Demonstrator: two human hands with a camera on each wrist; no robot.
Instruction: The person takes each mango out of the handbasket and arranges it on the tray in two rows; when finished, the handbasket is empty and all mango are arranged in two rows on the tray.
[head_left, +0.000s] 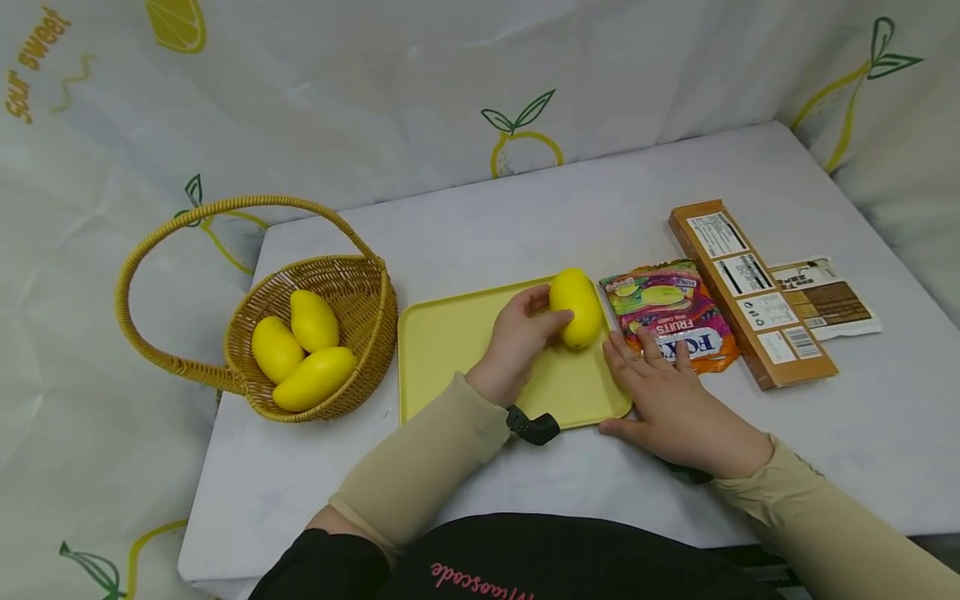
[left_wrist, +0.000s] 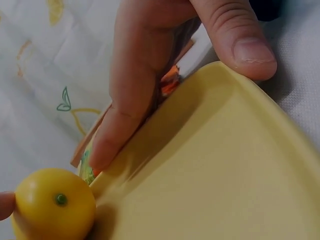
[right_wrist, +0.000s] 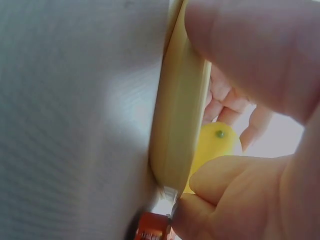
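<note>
A yellow mango [head_left: 576, 308] stands over the right part of a pale yellow tray [head_left: 442, 350]. My left hand [head_left: 517, 337] holds it, thumb on the near side and fingers curled behind. In the left wrist view the mango [left_wrist: 54, 205] shows a green stem spot. My right hand [head_left: 667, 400] touches the tray's near right corner with fingers spread and fairly straight. Its thumb lies at the near rim and its index finger along the right rim. The thumb [right_wrist: 250, 50] also shows against the tray edge [right_wrist: 180, 115] in the right wrist view.
On the left stands a wicker basket [head_left: 360, 287] with a tall handle, holding three mangoes [head_left: 315, 379]. Right of the tray lie a colourful candy bag [head_left: 660, 292], partly under my right fingers, a long brown box [head_left: 750, 292] and a brown-and-white packet [head_left: 832, 300].
</note>
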